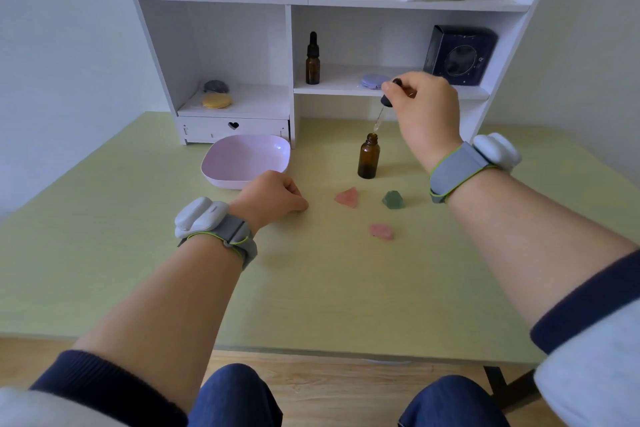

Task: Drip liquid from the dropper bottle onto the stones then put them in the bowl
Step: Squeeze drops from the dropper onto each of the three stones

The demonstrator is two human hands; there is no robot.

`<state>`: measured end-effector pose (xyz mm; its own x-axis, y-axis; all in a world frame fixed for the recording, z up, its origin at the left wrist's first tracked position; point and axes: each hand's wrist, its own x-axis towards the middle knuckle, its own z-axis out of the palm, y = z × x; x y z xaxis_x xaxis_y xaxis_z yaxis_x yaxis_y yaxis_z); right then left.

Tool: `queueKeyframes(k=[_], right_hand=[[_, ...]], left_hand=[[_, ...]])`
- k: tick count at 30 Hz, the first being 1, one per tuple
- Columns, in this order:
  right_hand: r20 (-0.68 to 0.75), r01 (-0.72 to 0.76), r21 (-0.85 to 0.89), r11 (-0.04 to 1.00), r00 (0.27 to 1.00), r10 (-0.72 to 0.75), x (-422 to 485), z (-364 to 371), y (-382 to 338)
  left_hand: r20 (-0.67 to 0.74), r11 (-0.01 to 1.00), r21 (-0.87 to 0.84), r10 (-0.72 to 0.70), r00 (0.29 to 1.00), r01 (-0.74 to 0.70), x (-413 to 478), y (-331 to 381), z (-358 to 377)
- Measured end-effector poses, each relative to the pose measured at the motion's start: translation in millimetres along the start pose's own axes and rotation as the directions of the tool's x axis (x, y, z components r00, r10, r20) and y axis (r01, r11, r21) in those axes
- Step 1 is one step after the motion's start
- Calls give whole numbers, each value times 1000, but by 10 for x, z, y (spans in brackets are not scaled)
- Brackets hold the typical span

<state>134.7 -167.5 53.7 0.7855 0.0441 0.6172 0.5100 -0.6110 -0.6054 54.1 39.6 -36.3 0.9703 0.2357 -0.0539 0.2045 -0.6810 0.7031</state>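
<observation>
An open amber dropper bottle (368,158) stands on the green table. My right hand (424,111) pinches the black-capped dropper (382,107) above it, glass tip just over the bottle's mouth. In front of the bottle lie three stones: a pink stone (347,198), a green stone (393,200) and a nearer pink stone (381,231). A pale pink bowl (221,158), nothing inside it, sits to the left. My left hand (272,198) rests on the table as a loose fist, just in front of the bowl, holding nothing.
A white shelf unit (291,107) stands at the table's back, holding a second capped amber bottle (312,61), a dark blue box (459,54), round purple and yellow items, and a gold bowl up top. The table's front edge (346,352) is near my knees.
</observation>
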Motion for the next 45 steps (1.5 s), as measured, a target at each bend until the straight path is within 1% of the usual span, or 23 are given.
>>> queueKeyframes(k=[7,15,18,24,32,39,45], right_hand=[[32,18,-32,999,999,-17,20,118,74],[146,-53,-86,995,987,65,-14,248,192],[189,-58,-109,992,979,78,-32,276,226],[221,-66,-105,992,971,88,-66,313,281],[209,-82,-93,992,973,100,-87,347,303],[208,-30,-131,991,977,57,-89,351,305],[209,-13,-157,988,977,46,-81,349,290]], left_hand=[[7,1000,-13,5,1000,-4,11,-16,-5],[20,1000,-11,12,1000,-12,14,-20,-17],[21,1000,-11,15,1000,-14,19,-25,-19],[23,1000,-8,12,1000,-12,26,-26,-22],[33,1000,-14,13,999,-12,23,-22,-32],[30,1000,-17,16,999,-16,14,-22,-31],[33,1000,-18,16,999,-15,16,-17,-34]])
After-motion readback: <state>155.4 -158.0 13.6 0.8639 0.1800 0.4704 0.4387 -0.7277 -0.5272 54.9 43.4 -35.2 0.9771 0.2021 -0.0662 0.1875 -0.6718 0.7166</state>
